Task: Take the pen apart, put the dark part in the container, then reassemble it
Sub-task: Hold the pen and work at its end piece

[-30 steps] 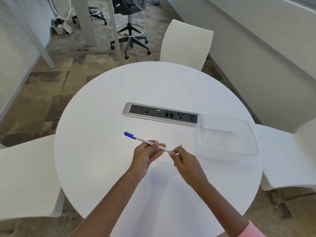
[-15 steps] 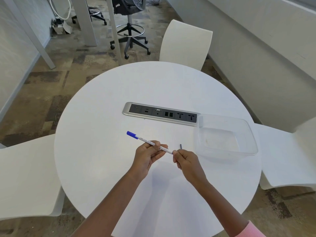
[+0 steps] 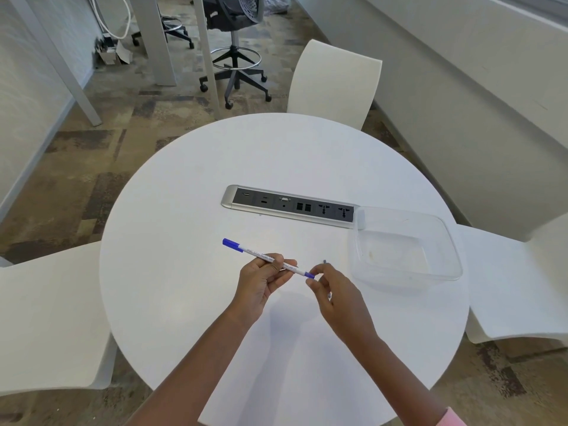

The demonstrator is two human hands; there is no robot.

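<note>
I can see two arms and two hands of the person. The left hand is bare, and so is the left arm, as far as my view goes. The right hand and right arm are bare too, up to a pink sleeve. Only a small bit of it shows, just past the near edge of the table.

Mostly hidden inside right hand: dark part; pen print too small to read.
</note>
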